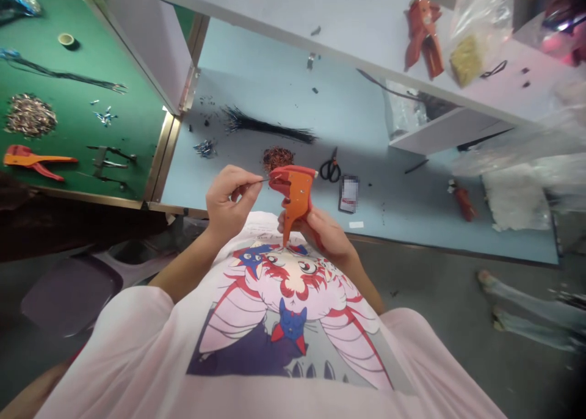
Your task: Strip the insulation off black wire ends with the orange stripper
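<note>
Over the lap, before the blue table point(256, 101) | right hand point(327, 233) grips orange wire stripper point(295, 193) by its handles | left hand point(229, 199) pinches thin wire point(262, 180) at stripper's head | scissors point(330, 168) lie just beyond

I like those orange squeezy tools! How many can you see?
3. One is in the right hand: stripper. One lies on the green table. One sits on the shelf. More may be hidden.
</note>
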The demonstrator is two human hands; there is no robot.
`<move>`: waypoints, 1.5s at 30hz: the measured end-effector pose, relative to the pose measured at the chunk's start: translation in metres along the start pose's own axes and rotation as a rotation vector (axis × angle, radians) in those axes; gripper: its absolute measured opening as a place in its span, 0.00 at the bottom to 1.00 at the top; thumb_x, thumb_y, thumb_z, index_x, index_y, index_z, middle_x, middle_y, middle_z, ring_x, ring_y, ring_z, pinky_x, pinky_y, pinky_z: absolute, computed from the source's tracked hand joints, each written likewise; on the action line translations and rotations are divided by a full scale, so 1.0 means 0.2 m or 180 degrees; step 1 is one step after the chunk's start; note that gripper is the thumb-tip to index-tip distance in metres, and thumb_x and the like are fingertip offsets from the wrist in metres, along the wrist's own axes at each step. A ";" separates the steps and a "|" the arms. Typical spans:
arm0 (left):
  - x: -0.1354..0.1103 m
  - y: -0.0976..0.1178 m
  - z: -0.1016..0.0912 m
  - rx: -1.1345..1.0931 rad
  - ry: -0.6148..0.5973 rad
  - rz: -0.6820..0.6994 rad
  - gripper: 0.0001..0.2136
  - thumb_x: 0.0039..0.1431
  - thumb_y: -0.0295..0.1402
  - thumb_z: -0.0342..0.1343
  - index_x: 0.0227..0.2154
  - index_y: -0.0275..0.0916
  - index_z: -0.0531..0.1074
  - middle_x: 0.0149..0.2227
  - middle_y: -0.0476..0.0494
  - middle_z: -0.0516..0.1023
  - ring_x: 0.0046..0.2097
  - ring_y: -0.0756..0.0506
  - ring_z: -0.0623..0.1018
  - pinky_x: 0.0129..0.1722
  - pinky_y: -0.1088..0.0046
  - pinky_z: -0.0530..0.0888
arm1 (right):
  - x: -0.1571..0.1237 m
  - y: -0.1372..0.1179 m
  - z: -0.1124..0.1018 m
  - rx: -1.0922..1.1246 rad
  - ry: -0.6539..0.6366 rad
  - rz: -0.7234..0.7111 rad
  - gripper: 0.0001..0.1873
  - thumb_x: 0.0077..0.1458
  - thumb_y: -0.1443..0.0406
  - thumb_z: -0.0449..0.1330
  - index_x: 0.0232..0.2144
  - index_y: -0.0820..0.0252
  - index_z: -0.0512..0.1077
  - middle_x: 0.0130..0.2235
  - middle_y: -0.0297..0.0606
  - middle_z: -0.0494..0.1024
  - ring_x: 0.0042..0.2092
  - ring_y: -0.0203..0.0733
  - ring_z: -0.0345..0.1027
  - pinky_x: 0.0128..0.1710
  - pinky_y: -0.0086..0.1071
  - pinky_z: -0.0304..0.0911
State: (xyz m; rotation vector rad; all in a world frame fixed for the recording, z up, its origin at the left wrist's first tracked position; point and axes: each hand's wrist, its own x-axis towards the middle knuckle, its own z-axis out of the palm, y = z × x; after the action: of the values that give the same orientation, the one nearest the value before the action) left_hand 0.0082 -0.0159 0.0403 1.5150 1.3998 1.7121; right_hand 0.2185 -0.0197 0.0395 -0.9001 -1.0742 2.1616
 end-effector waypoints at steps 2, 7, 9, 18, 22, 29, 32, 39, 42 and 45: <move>0.00 0.01 -0.01 0.0205 -0.0060 0.0116 0.03 0.54 0.29 0.59 0.32 0.42 0.75 0.29 0.49 0.73 0.30 0.53 0.69 0.27 0.76 0.65 | -0.01 0.01 0.00 0.0224 -0.0013 0.0116 0.24 0.57 0.50 0.57 0.48 0.60 0.68 0.39 0.43 0.75 0.38 0.44 0.72 0.42 0.43 0.69; 0.00 0.02 -0.02 0.0396 -0.0275 0.0317 0.03 0.54 0.28 0.59 0.31 0.41 0.76 0.27 0.49 0.73 0.27 0.54 0.67 0.25 0.77 0.66 | -0.01 0.01 -0.02 0.0200 -0.0159 0.0135 0.25 0.54 0.52 0.61 0.50 0.60 0.68 0.40 0.44 0.75 0.38 0.44 0.72 0.40 0.43 0.70; 0.01 0.03 -0.02 0.0497 -0.0310 0.0356 0.02 0.54 0.28 0.59 0.31 0.41 0.75 0.26 0.49 0.73 0.27 0.53 0.68 0.25 0.77 0.66 | -0.02 0.01 -0.02 0.0163 -0.0182 0.0137 0.26 0.53 0.52 0.61 0.50 0.60 0.68 0.40 0.44 0.75 0.38 0.44 0.72 0.40 0.44 0.70; 0.02 0.02 -0.02 0.0683 -0.0327 0.0507 0.03 0.53 0.27 0.59 0.31 0.40 0.76 0.24 0.50 0.71 0.26 0.54 0.67 0.25 0.77 0.64 | -0.04 -0.02 -0.01 0.0145 -0.0151 0.0101 0.24 0.53 0.55 0.63 0.49 0.61 0.68 0.39 0.44 0.75 0.38 0.44 0.72 0.40 0.43 0.69; 0.02 0.03 -0.02 0.0743 -0.0350 0.0513 0.03 0.53 0.28 0.58 0.30 0.41 0.76 0.24 0.50 0.71 0.25 0.54 0.67 0.24 0.77 0.63 | -0.04 -0.03 0.00 0.0079 -0.0145 0.0110 0.22 0.53 0.56 0.63 0.48 0.61 0.69 0.39 0.43 0.75 0.37 0.44 0.72 0.39 0.41 0.69; 0.02 0.03 -0.03 0.0851 -0.0384 0.0494 0.03 0.52 0.28 0.58 0.29 0.41 0.76 0.24 0.50 0.71 0.25 0.54 0.66 0.24 0.77 0.64 | -0.03 -0.03 0.01 -0.0003 -0.0096 0.0045 0.22 0.53 0.55 0.63 0.46 0.61 0.69 0.34 0.40 0.74 0.33 0.42 0.70 0.33 0.39 0.69; 0.03 0.03 -0.03 0.0824 -0.0399 0.0480 0.03 0.52 0.28 0.59 0.29 0.41 0.76 0.24 0.50 0.71 0.25 0.54 0.66 0.24 0.77 0.64 | -0.03 -0.03 0.01 -0.0006 -0.0107 0.0037 0.21 0.53 0.55 0.63 0.46 0.60 0.68 0.34 0.40 0.73 0.34 0.41 0.69 0.32 0.38 0.69; 0.03 0.03 -0.03 0.0753 -0.0426 0.0550 0.03 0.51 0.27 0.59 0.29 0.40 0.76 0.24 0.50 0.71 0.25 0.54 0.66 0.24 0.77 0.63 | -0.03 -0.04 0.01 -0.0049 -0.0134 0.0001 0.21 0.53 0.56 0.62 0.47 0.60 0.68 0.33 0.39 0.73 0.32 0.41 0.69 0.29 0.37 0.68; 0.03 0.03 -0.03 0.0807 -0.0457 0.0532 0.03 0.52 0.28 0.58 0.29 0.41 0.76 0.24 0.50 0.71 0.25 0.54 0.66 0.24 0.77 0.64 | -0.04 -0.04 0.02 -0.0067 -0.0151 0.0037 0.20 0.54 0.56 0.62 0.46 0.59 0.67 0.32 0.37 0.72 0.29 0.39 0.68 0.26 0.35 0.66; 0.03 0.02 -0.04 0.0868 -0.0471 0.0548 0.03 0.52 0.28 0.59 0.29 0.41 0.76 0.24 0.50 0.71 0.25 0.54 0.66 0.24 0.77 0.64 | -0.04 -0.04 0.02 -0.0048 -0.0163 0.0051 0.19 0.54 0.57 0.62 0.45 0.60 0.67 0.31 0.36 0.71 0.28 0.38 0.67 0.25 0.33 0.65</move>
State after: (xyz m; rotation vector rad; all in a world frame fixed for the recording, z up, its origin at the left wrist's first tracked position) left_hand 0.0005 -0.0157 0.0473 1.9182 1.5094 1.5132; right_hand 0.2220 -0.0223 0.0508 -0.8671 -1.1131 2.2031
